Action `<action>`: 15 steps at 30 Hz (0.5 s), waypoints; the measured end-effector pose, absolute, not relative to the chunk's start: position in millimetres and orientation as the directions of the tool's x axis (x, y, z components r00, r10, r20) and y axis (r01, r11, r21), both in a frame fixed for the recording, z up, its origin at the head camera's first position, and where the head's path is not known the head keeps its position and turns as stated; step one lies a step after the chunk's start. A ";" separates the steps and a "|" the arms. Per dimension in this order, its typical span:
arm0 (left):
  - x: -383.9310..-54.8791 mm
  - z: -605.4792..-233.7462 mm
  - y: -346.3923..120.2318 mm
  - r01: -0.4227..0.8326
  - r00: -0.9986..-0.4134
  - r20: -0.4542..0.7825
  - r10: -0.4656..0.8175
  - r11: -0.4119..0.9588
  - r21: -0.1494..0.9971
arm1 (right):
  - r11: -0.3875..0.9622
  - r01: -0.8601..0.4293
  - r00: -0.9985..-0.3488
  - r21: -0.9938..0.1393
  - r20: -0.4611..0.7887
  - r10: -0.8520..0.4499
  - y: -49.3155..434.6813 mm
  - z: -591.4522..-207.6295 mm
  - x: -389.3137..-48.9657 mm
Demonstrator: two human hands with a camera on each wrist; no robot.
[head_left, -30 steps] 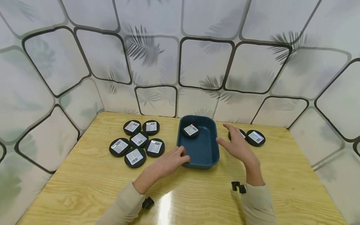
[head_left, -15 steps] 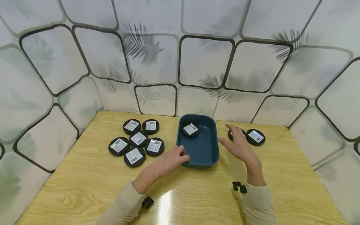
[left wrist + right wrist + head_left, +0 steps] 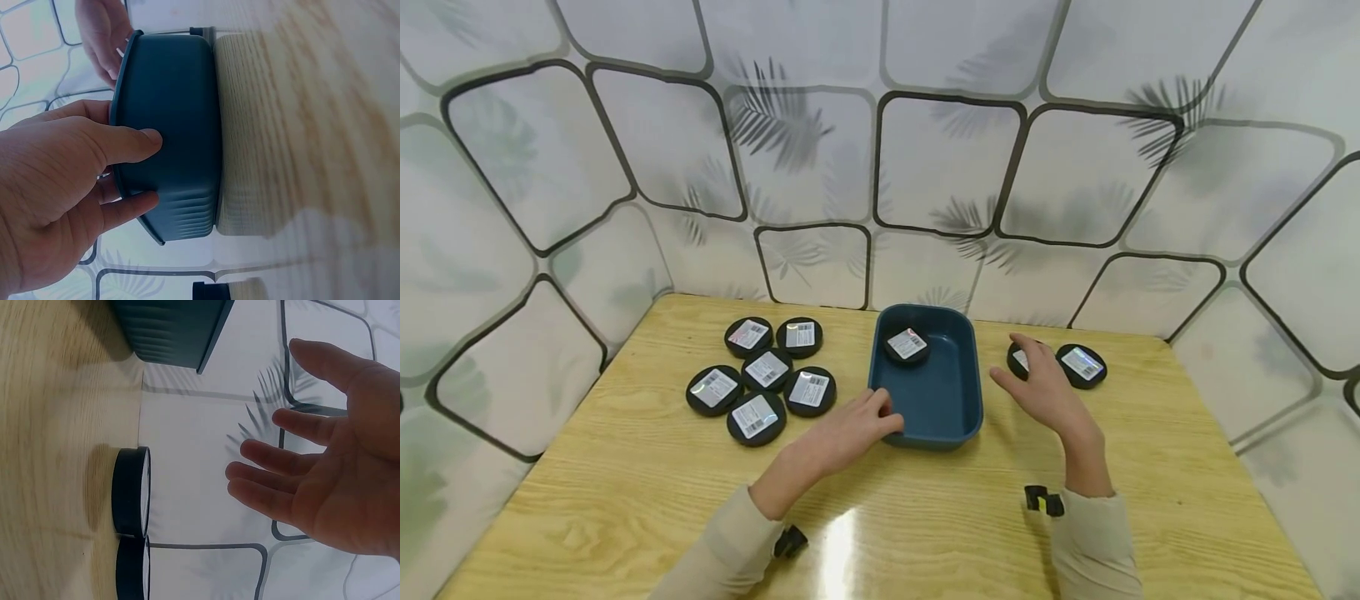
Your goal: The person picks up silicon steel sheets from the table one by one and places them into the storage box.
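Note:
A dark blue rectangular bin (image 3: 928, 400) stands mid-table. My left hand (image 3: 857, 429) grips its near left corner, thumb outside the wall and some fingers over the rim, as the left wrist view shows. Inside the bin, at its far left, lies a round black container (image 3: 907, 344) with a white label. My right hand (image 3: 1047, 392) hovers to the right of the bin, holding nothing, its fingers spread and slightly bent. In the head view it partly covers one round black container (image 3: 1019, 357); a second round black container (image 3: 1081, 366) sits right beside that one.
Several more labelled black containers (image 3: 767, 369) lie clustered on the wooden table (image 3: 625, 492) left of the bin. A patterned fabric wall (image 3: 947, 167) rises behind the table's far edge and along both sides.
My right hand has drifted slightly right, away from the bin's rim. My left hand keeps its hold on the bin, and the containers stay where they were.

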State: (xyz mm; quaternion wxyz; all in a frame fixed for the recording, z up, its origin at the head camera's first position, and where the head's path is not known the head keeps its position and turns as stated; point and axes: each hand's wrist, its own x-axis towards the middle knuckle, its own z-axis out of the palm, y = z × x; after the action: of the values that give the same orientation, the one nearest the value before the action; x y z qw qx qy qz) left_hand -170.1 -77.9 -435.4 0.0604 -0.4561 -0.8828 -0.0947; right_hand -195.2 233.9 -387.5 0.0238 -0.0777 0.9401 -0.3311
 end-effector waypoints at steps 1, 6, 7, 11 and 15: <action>-169.9 -435.5 -77.9 0.817 -0.576 0.198 0.793 0.566 0.109 | 0.769 -0.124 -0.988 -0.627 0.003 -0.157 234.4 -387.3 -195.1; -169.5 -436.6 -78.3 0.819 -0.572 0.221 0.790 0.564 0.103 | 0.778 -0.103 -0.990 -0.620 -0.009 -0.139 237.6 -387.5 -195.7; -169.6 -437.0 -78.4 0.820 -0.570 0.223 0.790 0.563 0.101 | 0.779 -0.100 -0.991 -0.619 -0.011 -0.135 238.4 -387.6 -195.7; -169.9 -438.0 -78.3 0.823 -0.565 0.229 0.793 0.560 0.092 | 0.783 -0.094 -0.992 -0.615 -0.007 -0.124 244.2 -388.5 -196.4; -169.9 -437.9 -78.3 0.823 -0.565 0.231 0.792 0.561 0.088 | 0.783 -0.087 -0.993 -0.616 -0.011 -0.119 251.9 -390.5 -197.7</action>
State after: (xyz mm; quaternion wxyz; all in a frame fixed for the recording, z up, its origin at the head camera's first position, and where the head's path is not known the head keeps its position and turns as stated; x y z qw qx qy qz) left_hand -169.9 -78.3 -437.9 0.0829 -0.4592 -0.8795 -0.0932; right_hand -197.7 251.9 -390.5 0.0249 -0.0547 0.9438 -0.3249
